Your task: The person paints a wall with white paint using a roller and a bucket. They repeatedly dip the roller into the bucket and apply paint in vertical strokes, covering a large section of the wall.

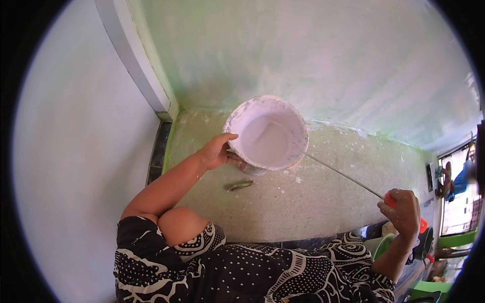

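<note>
A paint-smeared bucket (228, 118) stands on the concrete floor near the wall, with pale pinkish-white paint (265, 142) inside. My left hand (219, 151) grips its near left side, thumb over the rim and fingers against the outside. In my right hand (403, 212), out to the right, is the orange handle of a long-rod tool (341, 173), likely a paint roller. Its thin metal rod slants across the bucket's right rim into the paint. Whatever is at the rod's far end is hidden in the paint.
A small greenish object (241, 185) lies on the paint-spotted floor (303, 212) below the bucket. The patchy green-white wall (295, 57) rises behind, and a white surface (75, 151) stands at left. A green container (383, 245) and green chairs (456, 239) are at right.
</note>
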Tool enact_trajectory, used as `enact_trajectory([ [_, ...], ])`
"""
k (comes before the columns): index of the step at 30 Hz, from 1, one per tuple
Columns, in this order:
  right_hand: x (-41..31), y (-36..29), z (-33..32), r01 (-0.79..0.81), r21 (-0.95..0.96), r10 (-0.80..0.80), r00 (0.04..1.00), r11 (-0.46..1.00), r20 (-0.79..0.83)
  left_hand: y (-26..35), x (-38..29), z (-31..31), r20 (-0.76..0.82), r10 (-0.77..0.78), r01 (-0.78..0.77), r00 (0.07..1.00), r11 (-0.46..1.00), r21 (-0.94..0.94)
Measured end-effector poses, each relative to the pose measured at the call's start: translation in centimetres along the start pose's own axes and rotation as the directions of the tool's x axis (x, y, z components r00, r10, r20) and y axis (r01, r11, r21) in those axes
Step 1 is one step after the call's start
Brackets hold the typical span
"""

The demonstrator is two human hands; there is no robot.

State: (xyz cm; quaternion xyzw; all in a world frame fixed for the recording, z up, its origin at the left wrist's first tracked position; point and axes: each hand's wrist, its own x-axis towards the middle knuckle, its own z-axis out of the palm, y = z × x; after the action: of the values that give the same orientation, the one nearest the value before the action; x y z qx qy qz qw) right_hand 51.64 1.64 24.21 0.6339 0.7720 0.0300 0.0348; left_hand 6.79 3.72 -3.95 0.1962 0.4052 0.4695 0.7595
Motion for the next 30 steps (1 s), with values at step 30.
enact_trajectory([
  [30, -6.4, 7.6, 9.0, -0.245, 0.080, 0.258, 0.924, 0.966, -0.283, -0.5, -1.0, 0.8, 0.093, 0.133, -0.122, 0.987, 0.985, -0.122],
])
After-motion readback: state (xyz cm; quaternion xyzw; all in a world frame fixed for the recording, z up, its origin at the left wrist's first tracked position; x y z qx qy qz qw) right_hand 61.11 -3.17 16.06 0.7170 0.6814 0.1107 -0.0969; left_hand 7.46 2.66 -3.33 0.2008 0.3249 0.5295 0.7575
